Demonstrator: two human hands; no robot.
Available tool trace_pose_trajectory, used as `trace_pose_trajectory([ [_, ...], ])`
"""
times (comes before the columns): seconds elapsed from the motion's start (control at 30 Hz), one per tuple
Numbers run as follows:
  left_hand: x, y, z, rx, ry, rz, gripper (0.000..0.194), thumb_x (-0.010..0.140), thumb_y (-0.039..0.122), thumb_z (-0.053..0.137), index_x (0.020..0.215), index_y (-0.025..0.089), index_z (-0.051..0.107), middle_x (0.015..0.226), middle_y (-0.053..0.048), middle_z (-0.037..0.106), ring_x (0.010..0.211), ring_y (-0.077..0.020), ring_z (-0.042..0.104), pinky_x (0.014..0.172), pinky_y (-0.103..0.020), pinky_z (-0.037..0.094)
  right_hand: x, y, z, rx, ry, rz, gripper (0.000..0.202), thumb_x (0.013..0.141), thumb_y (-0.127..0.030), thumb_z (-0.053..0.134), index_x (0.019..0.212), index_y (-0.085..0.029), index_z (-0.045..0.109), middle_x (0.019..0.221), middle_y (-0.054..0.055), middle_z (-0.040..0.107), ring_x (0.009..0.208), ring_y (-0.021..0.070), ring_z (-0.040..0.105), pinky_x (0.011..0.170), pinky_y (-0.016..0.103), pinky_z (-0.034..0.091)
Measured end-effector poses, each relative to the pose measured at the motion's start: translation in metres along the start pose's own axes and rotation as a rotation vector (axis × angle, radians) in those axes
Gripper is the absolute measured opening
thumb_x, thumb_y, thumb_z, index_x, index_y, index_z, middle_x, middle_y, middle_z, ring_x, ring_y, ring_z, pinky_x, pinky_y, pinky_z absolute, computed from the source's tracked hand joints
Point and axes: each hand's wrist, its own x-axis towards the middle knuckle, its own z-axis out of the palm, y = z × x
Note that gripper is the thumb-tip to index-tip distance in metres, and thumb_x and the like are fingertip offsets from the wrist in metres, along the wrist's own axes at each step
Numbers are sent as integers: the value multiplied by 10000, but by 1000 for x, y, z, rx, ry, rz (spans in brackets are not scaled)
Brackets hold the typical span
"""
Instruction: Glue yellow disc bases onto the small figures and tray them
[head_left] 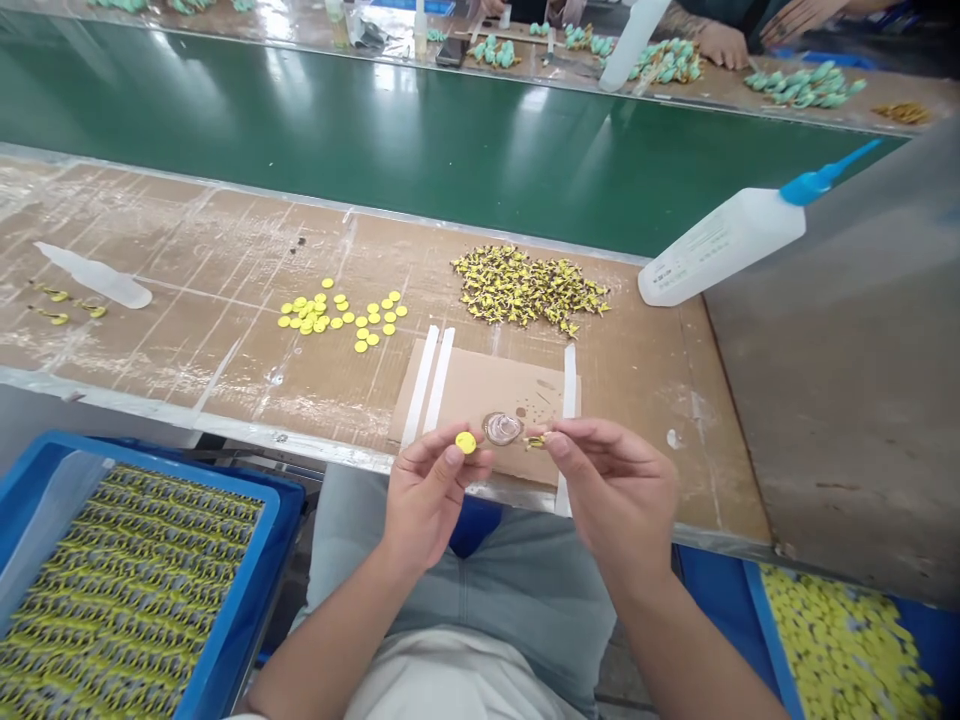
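Observation:
Between thumb and fingers, my left hand (429,495) pinches a round yellow disc (466,442) with its flat face showing. My right hand (619,490) is closed on a small yellow-and-dark piece (535,441), held at its end by the fingertips. The two held parts are apart, above the front edge of a cardboard sheet (495,375) taped to the bench. On that sheet, between the hands, lies a glossy puddle of glue-like stuff (502,428). Loose yellow discs (304,315) are spread behind and left; a heap of small yellow-and-dark pieces (525,290) lies behind the sheet.
A white bottle with blue nozzle (724,245) leans by a metal panel (847,350) at right. Blue trays (274,500) of yellow parts stand low at both sides. A green belt (375,120) runs behind; beyond it, other people's hands (724,45) rest near mint-green pieces.

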Motion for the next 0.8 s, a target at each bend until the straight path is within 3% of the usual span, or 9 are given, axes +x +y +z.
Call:
trace_pose_trajectory([
  [0.2, -10, -5, 13, -8, -45, -47, 177, 846, 304, 835, 1006, 230, 833, 934, -42, 831, 839, -141, 794, 758, -163, 632, -13, -13, 23, 9, -94, -138, 138, 921, -93, 769, 986, -214, 785, 990, 68, 775, 938, 241, 762, 906, 381, 659],
  [0.43, -13, -7, 13, -15, -20, -48, 148, 855, 276, 828, 996, 232, 836, 1029, -31, 828, 909, -121, 788, 835, -136, 614, -20, -1, 24, 1, -89, -134, 184, 914, -43, 744, 1003, -201, 776, 1007, 77, 770, 940, 238, 761, 852, 339, 667],
  [0.8, -13, -7, 12, 6, 10, -36, 160, 806, 287, 868, 958, 239, 846, 1004, -59, 828, 890, -159, 797, 800, -167, 637, -20, 4, 23, -80, -71, -163, 164, 911, -105, 777, 1008, -238, 782, 1025, 64, 773, 923, 263, 763, 863, 410, 679],
])
